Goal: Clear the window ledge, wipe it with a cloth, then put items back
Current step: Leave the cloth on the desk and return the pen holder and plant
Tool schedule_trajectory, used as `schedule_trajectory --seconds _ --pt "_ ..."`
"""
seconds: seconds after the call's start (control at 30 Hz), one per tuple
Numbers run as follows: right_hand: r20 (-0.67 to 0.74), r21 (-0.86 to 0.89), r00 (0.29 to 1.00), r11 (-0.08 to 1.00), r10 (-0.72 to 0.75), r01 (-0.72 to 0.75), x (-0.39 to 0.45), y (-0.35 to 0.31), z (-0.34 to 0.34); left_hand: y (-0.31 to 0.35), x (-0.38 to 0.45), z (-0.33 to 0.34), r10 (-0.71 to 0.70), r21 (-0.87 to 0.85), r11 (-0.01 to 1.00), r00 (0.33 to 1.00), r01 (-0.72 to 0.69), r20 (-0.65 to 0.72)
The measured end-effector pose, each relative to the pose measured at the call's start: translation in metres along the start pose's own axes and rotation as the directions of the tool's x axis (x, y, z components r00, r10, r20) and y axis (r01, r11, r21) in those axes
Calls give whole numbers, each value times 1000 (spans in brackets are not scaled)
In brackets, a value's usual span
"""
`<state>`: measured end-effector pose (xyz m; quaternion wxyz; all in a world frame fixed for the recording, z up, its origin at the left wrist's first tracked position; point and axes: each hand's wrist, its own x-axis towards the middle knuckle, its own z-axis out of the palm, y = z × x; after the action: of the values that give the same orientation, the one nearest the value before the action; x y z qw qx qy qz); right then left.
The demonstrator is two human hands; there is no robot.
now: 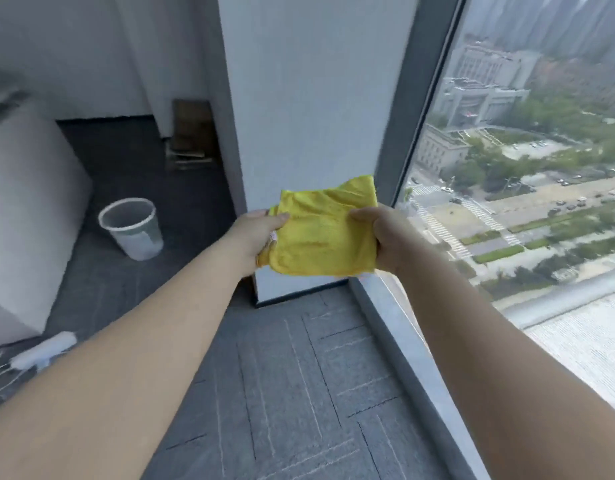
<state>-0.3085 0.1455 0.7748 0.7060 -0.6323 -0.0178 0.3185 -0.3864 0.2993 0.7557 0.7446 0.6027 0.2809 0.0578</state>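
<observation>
Cloth (325, 233), yellow and folded, hangs in the air above the bare ledge (399, 327); left hand (261, 233) and right hand (378, 233) pinch its opposite edges, probably to make a flat pad for wiping.

Both my bare forearms reach forward, converging ahead of me at chest height. My left hand (255, 233) has its thumb laid flat on top and its fingers (264, 252) curled beneath, pinching closed. My right hand (382, 233) mirrors it, thumb pressed down on top, knuckles bent, wrist straight. The two hands sit level, near each other but apart.
</observation>
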Motion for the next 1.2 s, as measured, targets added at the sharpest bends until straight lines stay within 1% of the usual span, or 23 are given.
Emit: schedule_trajectory --seconds 0.07,0.13,0.2,0.3,0.37,0.47,0.6,0.73,0.8,0.97,1.1,1.2 --pt "94 -75 995 997 26 -19 7 5 48 2 -13 -47 46 -18 999 991 -48 -129" --pt "206 -133 976 990 65 -38 9 11 98 4 -33 -93 75 -15 997 966 -81 -247" --pt "319 -184 943 982 91 -32 5 19 148 5 -53 -140 99 -7 994 929 -109 -356" --pt "481 -237 870 971 107 11 -1 31 227 7 -84 -214 130 -13 987 855 -158 -502" --pt "540 -264 831 964 133 17 -5 41 283 10 -102 -264 142 -6 984 799 -179 -584" --pt "575 -291 800 957 173 3 -10 59 370 15 -124 -343 153 8 979 711 -203 -686" --pt "639 -304 742 953 203 2 -18 79 488 30 -144 -454 160 50 981 639 -188 -752" --pt "654 -313 727 950 208 10 -18 94 597 53 -156 -558 181 103 982 611 -161 -771" --pt "665 -296 721 955 195 14 -12 101 633 61 -156 -594 193 122 980 607 -156 -771" --pt "662 -328 720 944 207 30 19 113 732 77 -134 -687 185 132 982 589 -133 -787" --pt "679 -321 705 946 206 33 66 118 803 93 -95 -755 186 148 983 583 -113 -791" --pt "669 -316 715 948 203 27 111 124 859 106 -54 -812 200 165 980 588 -112 -784"
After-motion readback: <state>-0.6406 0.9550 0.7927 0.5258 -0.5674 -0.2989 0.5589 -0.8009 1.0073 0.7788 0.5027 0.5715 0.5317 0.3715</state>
